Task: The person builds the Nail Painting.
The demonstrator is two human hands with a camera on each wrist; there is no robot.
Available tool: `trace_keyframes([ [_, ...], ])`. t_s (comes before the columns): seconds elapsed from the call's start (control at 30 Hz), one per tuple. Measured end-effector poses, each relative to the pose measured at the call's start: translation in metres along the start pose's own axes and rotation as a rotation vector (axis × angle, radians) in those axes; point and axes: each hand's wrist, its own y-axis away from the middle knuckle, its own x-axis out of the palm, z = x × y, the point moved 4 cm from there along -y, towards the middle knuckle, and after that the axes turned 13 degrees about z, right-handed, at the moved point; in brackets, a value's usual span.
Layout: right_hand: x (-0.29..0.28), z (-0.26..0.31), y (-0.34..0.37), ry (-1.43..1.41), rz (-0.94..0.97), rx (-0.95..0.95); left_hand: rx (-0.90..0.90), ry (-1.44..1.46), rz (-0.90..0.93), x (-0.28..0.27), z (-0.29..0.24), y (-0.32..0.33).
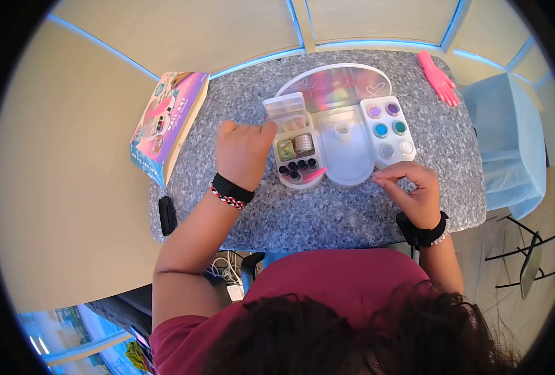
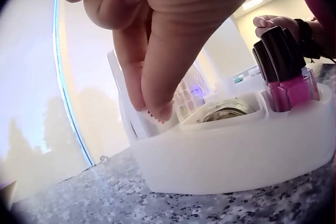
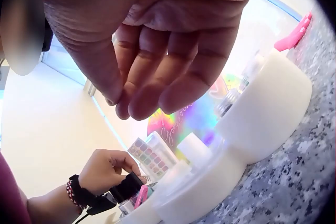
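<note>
A white nail art kit (image 1: 350, 177) stands on the table. My left hand (image 1: 243, 153) is over its left compartment, thumb and forefinger pinching a small piece with red dots (image 2: 157, 115), mostly hidden by the fingertips. Close by are a sheet of pastel nail shapes (image 3: 149, 157), a raised clear lid (image 1: 285, 105), a roll of tape (image 1: 303, 144) and several nail polish bottles (image 2: 289, 82) with black caps. My right hand (image 1: 415, 190) hovers beside the kit's right section, fingers loosely bent, thumb tip against them, nothing visible between. Several glitter pots (image 1: 381, 129) sit in that section.
A holographic panel (image 1: 334, 86) rises at the kit's back. The kit's printed box (image 1: 171, 122) stands at the table's left edge, near a black case (image 1: 167, 215). A pink practice hand (image 1: 438, 79) lies at the far right. Beyond the table is a blue-covered surface (image 1: 502, 137).
</note>
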Motion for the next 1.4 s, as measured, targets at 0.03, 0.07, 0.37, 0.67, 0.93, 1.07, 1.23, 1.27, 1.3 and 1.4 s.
trace_keyframes([
  [0.03, 0.0, -0.001, 0.0, -0.012, -0.027, -0.015, 0.049, -0.015, 0.002, 0.0, -0.001, 0.0],
  [0.07, 0.0, -0.002, 0.001, -0.012, -0.027, -0.014, 0.098, -0.031, 0.004, 0.001, -0.002, 0.001],
  [0.37, -0.003, -0.003, 0.003, -0.019, -0.029, -0.011, 0.14, 0.007, 0.036, 0.002, -0.016, -0.004],
  [0.67, -0.033, -0.01, 0.008, 0.074, -0.109, 0.03, 0.272, -0.011, -0.053, 0.022, -0.017, -0.009],
  [0.93, -0.115, -0.044, -0.008, 0.324, -0.174, 0.231, 0.266, 0.027, -0.08, 0.008, -0.022, -0.01],
  [1.07, -0.163, -0.083, -0.023, 0.478, -0.106, 0.429, 0.24, 0.142, -0.082, 0.002, -0.014, -0.004],
  [1.23, -0.184, -0.121, -0.039, 0.782, -0.011, 0.503, -0.142, 0.563, -0.119, -0.004, 0.017, 0.011],
  [1.27, -0.188, -0.132, -0.04, 0.818, -0.01, 0.554, -0.144, 0.558, -0.116, -0.004, 0.018, 0.012],
  [1.3, -0.195, -0.145, -0.044, 0.837, 0.008, 0.612, -0.194, 0.682, -0.127, 0.0, 0.021, 0.014],
  [1.4, -0.215, -0.184, -0.056, 0.893, -0.048, 0.619, -0.286, 0.855, -0.106, 0.019, 0.03, 0.017],
])
